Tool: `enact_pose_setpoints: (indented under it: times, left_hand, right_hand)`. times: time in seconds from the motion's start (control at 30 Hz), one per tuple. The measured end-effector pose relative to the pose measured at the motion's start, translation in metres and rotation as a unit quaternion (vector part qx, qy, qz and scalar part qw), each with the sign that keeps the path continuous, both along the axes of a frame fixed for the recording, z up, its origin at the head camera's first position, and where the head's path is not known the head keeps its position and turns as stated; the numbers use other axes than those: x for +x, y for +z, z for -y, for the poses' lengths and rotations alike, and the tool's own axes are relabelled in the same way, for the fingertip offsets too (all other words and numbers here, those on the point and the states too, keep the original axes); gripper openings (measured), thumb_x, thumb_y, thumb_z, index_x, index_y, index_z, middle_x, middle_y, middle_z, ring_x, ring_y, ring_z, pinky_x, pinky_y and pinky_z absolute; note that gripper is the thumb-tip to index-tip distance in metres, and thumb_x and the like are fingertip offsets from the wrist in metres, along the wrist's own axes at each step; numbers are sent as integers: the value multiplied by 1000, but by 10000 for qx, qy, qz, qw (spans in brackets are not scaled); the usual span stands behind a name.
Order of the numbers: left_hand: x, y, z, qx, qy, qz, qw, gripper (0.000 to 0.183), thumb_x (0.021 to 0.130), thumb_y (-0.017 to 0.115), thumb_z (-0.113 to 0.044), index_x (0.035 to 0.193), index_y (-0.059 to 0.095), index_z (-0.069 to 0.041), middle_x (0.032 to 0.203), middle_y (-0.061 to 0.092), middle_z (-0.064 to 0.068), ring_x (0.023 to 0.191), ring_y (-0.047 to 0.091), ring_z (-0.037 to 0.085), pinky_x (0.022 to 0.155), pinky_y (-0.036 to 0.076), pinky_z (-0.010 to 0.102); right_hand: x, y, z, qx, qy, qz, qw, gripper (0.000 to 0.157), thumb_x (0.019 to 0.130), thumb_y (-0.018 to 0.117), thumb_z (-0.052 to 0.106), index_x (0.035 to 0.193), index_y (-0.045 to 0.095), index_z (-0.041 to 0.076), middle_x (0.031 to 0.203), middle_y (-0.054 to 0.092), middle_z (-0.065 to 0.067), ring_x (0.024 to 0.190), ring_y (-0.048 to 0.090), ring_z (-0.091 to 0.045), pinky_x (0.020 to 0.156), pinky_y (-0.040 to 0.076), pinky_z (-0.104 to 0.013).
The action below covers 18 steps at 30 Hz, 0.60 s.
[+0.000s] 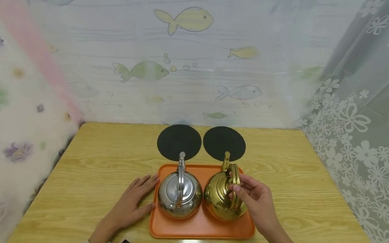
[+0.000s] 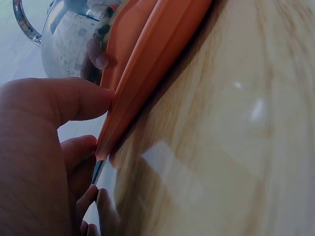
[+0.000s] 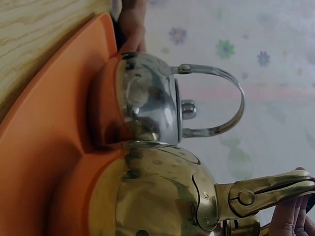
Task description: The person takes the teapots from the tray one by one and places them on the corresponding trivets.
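Observation:
On an orange tray [image 1: 195, 230] stand two kettles side by side, spouts pointing away from me. My right hand [image 1: 261, 202] grips the arched handle of the gold kettle [image 1: 214, 196], thumb on the near side. That handle tilts to the right over the lid. To the left, the silver kettle [image 1: 167, 197] has its handle upright, and no hand holds it. My left hand [image 1: 129, 204] rests beside the tray with fingers spread. Its thumb and fingertips touch the tray's left rim, as the left wrist view shows. Both kettles' bases sit within the tray in the right wrist view.
Two round black mats, a left one [image 1: 179, 142] and a right one [image 1: 224, 142], lie on the wooden table [image 1: 113, 150] behind the tray. The spouts reach over their near edges. A fish-patterned curtain [image 1: 189, 92] hangs at the back, with floral curtains on both sides.

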<state>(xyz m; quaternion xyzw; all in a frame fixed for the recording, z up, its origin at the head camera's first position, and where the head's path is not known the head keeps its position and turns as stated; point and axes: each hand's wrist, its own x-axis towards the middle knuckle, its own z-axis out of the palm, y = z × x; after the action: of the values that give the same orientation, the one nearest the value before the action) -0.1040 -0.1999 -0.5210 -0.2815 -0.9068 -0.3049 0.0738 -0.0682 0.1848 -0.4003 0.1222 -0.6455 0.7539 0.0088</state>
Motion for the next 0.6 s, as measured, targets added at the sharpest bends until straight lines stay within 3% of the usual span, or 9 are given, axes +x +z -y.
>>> enact_pose_setpoints:
  times: [0.17,0.27,0.5,0.6]
  left_hand:
    - [0,-1,1,64,35,70,9999,68,93,70,-38,155,47,-21,158,47,2,147,39,35,125,6,29]
    - [0,-1,1,87,34,110,9999,67,94,69,-39,155,47,-20,158,46,1,147,39,35,125,4,27]
    - [2,-2,1,96,28,104,9999,66,94,69,-39,154,48,-19,158,46,1,147,38,35,125,4,28]
    - [2,-2,1,92,14,65,9999,66,94,69,-38,154,48,-19,158,46,2,147,39,36,125,9,36]
  right_hand:
    - [-2,2,0,172,-53,-80,9998,38,99,55,-9,131,47,-27,108,73,-9,96,72,-13,79,62,-25]
    - [-3,2,-1,223,-75,-78,9997,40,99,55,-9,132,44,-28,109,73,-8,96,72,-13,79,62,-25]
    - [-4,0,-2,197,-106,-220,9995,37,98,55,-11,130,47,-28,109,74,-9,96,72,-14,78,62,-26]
    - [-5,0,-2,194,-161,-215,9994,35,98,55,-10,128,49,-26,108,74,-9,96,73,-14,78,62,-26]
